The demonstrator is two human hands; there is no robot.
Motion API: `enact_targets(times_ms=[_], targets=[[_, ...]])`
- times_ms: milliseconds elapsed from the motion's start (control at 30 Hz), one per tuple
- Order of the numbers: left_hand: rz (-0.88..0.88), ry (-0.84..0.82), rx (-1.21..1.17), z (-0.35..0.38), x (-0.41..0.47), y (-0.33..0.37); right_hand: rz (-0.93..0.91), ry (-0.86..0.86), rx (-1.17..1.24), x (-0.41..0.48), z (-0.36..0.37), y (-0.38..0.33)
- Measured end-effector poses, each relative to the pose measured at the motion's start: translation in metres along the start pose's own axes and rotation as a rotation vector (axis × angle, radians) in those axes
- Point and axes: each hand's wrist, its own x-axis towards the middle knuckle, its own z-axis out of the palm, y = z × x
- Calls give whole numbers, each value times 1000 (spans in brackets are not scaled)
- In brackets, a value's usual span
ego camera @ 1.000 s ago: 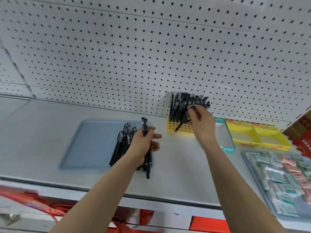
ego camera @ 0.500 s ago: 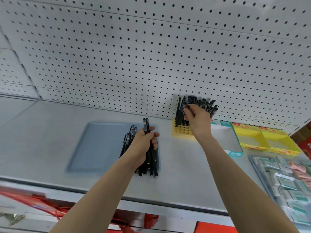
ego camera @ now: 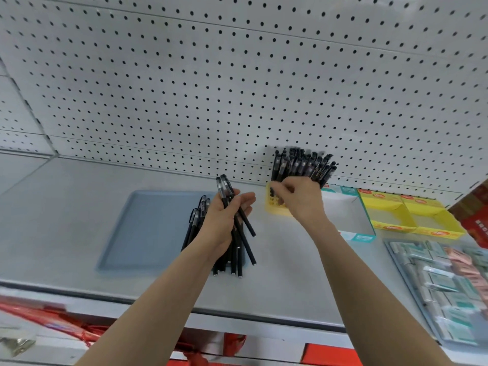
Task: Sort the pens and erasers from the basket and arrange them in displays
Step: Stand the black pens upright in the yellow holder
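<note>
My left hand (ego camera: 223, 223) grips a bundle of black pens (ego camera: 239, 244) above the right edge of a blue tray (ego camera: 142, 231). More black pens (ego camera: 195, 223) show to the left of that hand, over the tray. A yellow pen holder (ego camera: 274, 204) stands against the pegboard, with several black pens (ego camera: 301, 165) upright in it. My right hand (ego camera: 299, 200) is at the holder's front, fingers curled and pinching a pen low among the upright ones. The hand hides most of the holder.
An empty white and teal display box (ego camera: 353, 223) and two empty yellow display boxes (ego camera: 412, 215) stand to the right of the holder. A tray of packaged erasers (ego camera: 446, 286) lies at the far right. The pegboard wall (ego camera: 237, 88) closes the back; red items hang below the shelf edge.
My right hand carried a single pen to the holder and has sunk lower among the upright pens. My left hand has stayed over the tray with its bundle.
</note>
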Motion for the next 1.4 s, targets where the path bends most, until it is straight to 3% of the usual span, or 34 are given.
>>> enact_targets(times_ms=[100, 167, 300, 433, 600, 700, 833, 1167, 1400], targets=[[28, 23, -1, 5, 4, -5, -55, -363, 163, -27, 2, -11], [32, 18, 13, 7, 6, -8, -85, -429, 226, -36, 10, -11], [-2, -41, 122, 13, 5, -12, -32, -348, 390, -41, 17, -9], [49, -14, 275, 15, 3, -18, -15, -303, 360, -41, 16, -2], [87, 95, 326, 9, 1, -11, 108, 105, 144, -20, -1, 31], [57, 133, 268, 5, 4, -7, 116, 213, 137, -5, -4, 39], [1, 138, 193, 1, 7, -4, 88, 237, 131, 9, 8, 36], [97, 12, 201, -15, 12, 2, 88, 174, -36, 21, 32, 33], [42, -8, 129, -10, 14, 2, 184, 135, -67, 18, 35, 35]])
